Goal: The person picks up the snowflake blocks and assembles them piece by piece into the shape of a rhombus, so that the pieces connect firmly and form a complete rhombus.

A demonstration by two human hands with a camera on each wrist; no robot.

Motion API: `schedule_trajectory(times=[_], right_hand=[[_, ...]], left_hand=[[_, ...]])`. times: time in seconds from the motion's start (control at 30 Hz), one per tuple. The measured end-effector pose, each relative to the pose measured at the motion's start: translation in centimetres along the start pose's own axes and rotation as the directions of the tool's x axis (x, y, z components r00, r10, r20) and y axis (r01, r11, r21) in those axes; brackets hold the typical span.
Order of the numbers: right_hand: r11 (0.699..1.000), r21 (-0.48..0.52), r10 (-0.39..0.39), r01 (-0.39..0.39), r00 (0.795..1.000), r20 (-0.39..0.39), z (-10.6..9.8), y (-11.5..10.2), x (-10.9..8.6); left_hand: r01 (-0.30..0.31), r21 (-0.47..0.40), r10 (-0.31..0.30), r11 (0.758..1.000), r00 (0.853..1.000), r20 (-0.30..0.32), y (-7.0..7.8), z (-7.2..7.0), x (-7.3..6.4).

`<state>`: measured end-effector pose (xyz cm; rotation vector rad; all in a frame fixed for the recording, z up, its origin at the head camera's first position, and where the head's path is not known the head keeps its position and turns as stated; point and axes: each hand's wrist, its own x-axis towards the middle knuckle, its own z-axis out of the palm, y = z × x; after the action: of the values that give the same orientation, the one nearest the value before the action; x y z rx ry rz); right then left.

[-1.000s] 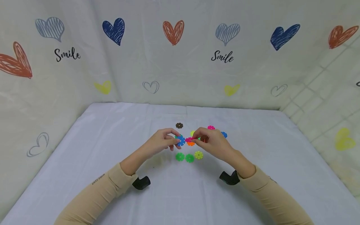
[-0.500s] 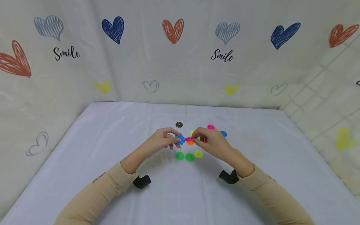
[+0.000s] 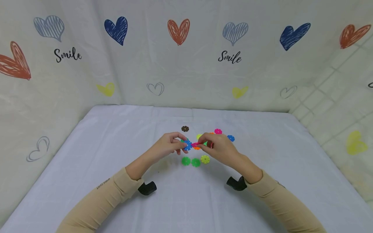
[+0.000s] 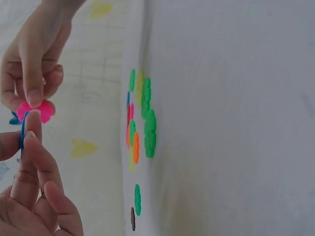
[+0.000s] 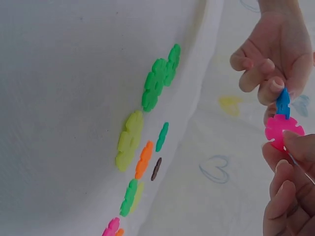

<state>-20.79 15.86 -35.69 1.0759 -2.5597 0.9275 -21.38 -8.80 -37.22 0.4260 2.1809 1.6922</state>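
Head view: the left hand (image 3: 169, 144) and right hand (image 3: 220, 147) meet over the worktop (image 3: 186, 204), the left grip pinching a blue disc (image 3: 189, 145), the right grip pinching a pink disc (image 3: 194, 145). Both wrist views show these notched discs edge to edge, set across each other, so this pairing seems well along; whether the notches have locked, I cannot tell. The rest look unused, lying on the cloth with none plainly joined. From the held pair, a brown disc (image 3: 185, 128) lies between eleven and twelve o'clock, a loose pink disc (image 3: 218, 131) at two, a loose blue disc (image 3: 231, 138) near three, a yellow disc (image 3: 205, 159) between four and five, and two green discs (image 3: 196, 162) around six; others are partly hidden by the hands. White, lightly creased cloth covers the worktop. Beyond its far edge, at twelve o'clock, hangs a pale wall covering (image 3: 198, 76) printed with hearts (image 3: 178, 32) and "Smile" lettering (image 3: 230, 57).
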Motion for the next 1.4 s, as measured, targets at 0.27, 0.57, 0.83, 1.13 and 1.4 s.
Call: schedule_trajectory(times=[0.27,0.57,0.83,1.13,1.4], right_hand=[[0.999,0.028,-0.035,0.035,0.999,-0.008,0.1,0.1,0.1],[0.994,0.090,-0.065,0.065,0.998,-0.003,0.2,0.2,0.6],[0.986,0.045,-0.159,0.160,0.987,-0.029,1.0,0.6,0.7],[0.978,0.052,-0.199,0.203,0.978,-0.067,1.4,0.7,0.5],[0.990,0.073,-0.114,0.118,0.992,-0.055,0.8,0.7,0.9]], left_hand=[[-0.014,-0.021,0.013,1.000,1.000,-0.013,-0.1,0.4,0.0],[-0.028,-0.074,0.019,0.997,0.993,-0.116,0.0,1.5,-0.4],[-0.002,-0.087,-0.008,0.996,0.994,-0.106,0.4,1.0,-0.3],[-0.011,-0.069,0.005,0.998,0.995,-0.095,0.5,1.0,-0.3],[0.010,-0.071,-0.016,0.997,0.996,-0.087,0.5,0.5,0.0]])
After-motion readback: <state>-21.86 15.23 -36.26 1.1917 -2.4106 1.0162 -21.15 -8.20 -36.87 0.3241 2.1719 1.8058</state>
